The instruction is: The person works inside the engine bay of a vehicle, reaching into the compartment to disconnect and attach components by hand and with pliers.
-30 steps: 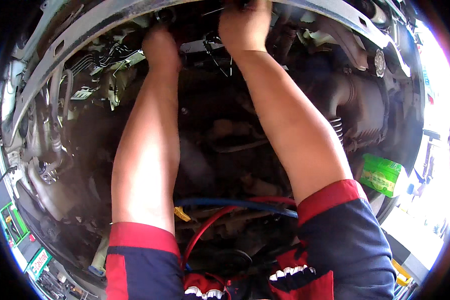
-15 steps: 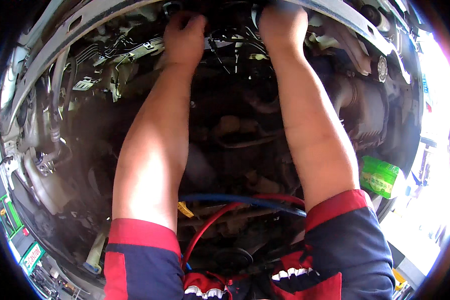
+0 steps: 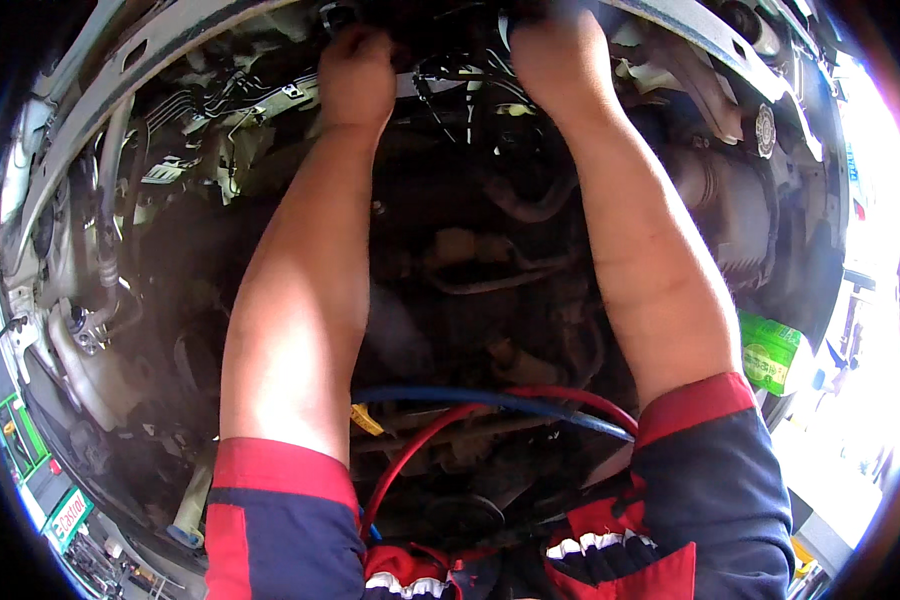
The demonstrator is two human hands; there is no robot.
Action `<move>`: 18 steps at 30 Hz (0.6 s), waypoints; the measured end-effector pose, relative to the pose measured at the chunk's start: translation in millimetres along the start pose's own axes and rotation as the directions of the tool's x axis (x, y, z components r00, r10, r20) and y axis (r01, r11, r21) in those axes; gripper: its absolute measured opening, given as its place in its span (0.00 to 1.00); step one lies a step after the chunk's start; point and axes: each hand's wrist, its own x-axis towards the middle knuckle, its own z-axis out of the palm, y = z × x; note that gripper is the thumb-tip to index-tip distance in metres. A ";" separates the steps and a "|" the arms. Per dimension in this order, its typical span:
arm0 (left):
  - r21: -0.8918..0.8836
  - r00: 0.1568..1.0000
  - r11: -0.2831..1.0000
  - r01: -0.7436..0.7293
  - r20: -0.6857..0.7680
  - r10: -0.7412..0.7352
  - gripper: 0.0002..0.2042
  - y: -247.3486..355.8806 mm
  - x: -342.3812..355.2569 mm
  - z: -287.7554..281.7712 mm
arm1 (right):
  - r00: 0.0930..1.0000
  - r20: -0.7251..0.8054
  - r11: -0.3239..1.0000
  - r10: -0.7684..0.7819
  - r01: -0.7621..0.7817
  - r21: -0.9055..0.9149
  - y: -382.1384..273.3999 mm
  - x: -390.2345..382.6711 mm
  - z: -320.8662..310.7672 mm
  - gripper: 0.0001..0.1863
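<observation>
Cables (image 3: 470,75) lie between your fingers; left hand (image 3: 358,82) and right hand (image 3: 564,62) have shifted rightward, apparently repositioning; grip cannot be told.

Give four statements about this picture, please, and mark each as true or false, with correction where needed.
1. The left hand and the right hand are both near the upper edge of the picture. True.
2. The green package is at the picture's left side. False: the green package is at the right side.
3. In the picture, a red hose crosses a blue hose. True.
4. Both forearms are fully covered. False: the forearms are bare beyond the red cuffs.
</observation>
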 end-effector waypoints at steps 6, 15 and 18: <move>0.051 0.993 0.993 -0.107 0.064 0.104 0.11 -12.0 8.8 0.0 | 0.971 -0.232 0.816 0.059 0.087 0.572 11.1 11.9 -8.4 0.16; 0.365 0.965 0.904 -0.224 0.215 0.152 0.14 7.6 -11.7 5.9 | 0.826 0.504 0.903 -0.251 0.387 -0.185 20.2 8.3 -0.8 0.16; 0.280 0.947 0.936 -0.211 0.296 0.125 0.17 16.1 -14.9 11.9 | 0.886 0.414 0.934 -0.207 0.305 -0.184 20.2 10.5 5.4 0.15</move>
